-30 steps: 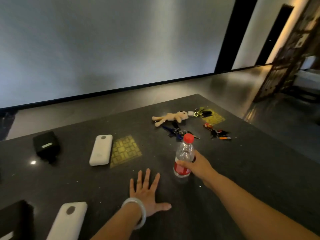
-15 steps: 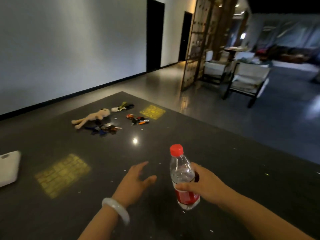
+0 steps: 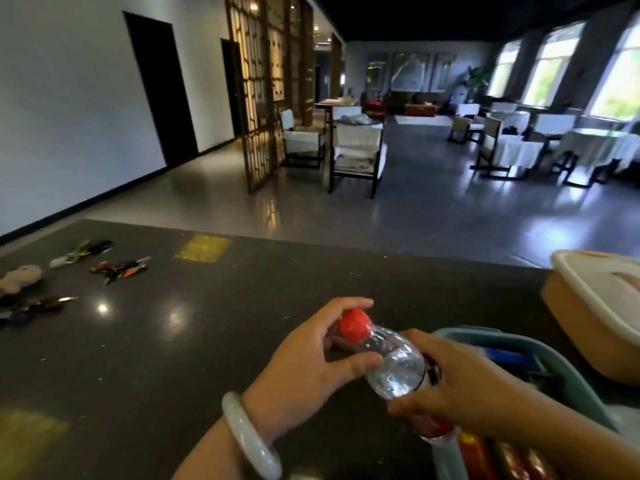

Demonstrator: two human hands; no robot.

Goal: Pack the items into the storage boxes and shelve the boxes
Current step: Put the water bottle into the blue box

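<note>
Both hands hold the bottle [image 3: 391, 368] tipped sideways, cap toward the left hand [image 3: 311, 362]; the right hand [image 3: 464, 393] is nearer the blue box [image 3: 568, 372]

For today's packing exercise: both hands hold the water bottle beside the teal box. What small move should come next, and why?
Probably lower the bottle rightward into the teal box: the left hand and right hand grip it tilted at the open box's rim, where similar red-labelled bottles seem to lie.

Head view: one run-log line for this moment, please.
stage: packing | left hand: grips neck below red cap | right hand: holds body | water bottle: tilted, at rim of teal box | orange lidded box: closed, on table
</note>
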